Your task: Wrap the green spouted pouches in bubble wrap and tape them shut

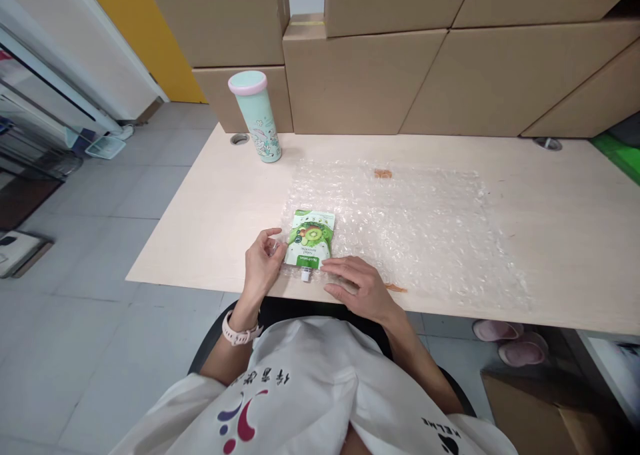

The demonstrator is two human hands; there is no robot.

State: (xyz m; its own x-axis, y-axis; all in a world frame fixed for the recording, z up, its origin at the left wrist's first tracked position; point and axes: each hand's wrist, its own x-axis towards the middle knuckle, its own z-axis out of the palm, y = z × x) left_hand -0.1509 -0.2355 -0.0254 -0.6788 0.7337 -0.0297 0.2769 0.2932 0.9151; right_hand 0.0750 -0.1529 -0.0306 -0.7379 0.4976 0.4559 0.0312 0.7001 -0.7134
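A green and white spouted food pouch (311, 238) lies flat on the left end of a clear bubble wrap sheet (420, 235). Its white cap (305, 275) points toward me. On the pouch's left, my left hand (263, 260) is closed, with the wrap's left edge between thumb and fingers. My right hand (359, 285) is open, palm down, its stretched fingertips touching the pouch's lower right corner. Strips of brown tape (383, 174) stick to the wrap's far edge and near edge.
A mint tumbler with a pink rim (259, 118) stands at the table's (195, 242) back left. Stacked cardboard boxes (365, 82) form a wall behind. Round metal-rimmed grommets (239, 138) sit near the back edge. Pink slippers (523, 350) and a cardboard box (530, 408) are below on the right.
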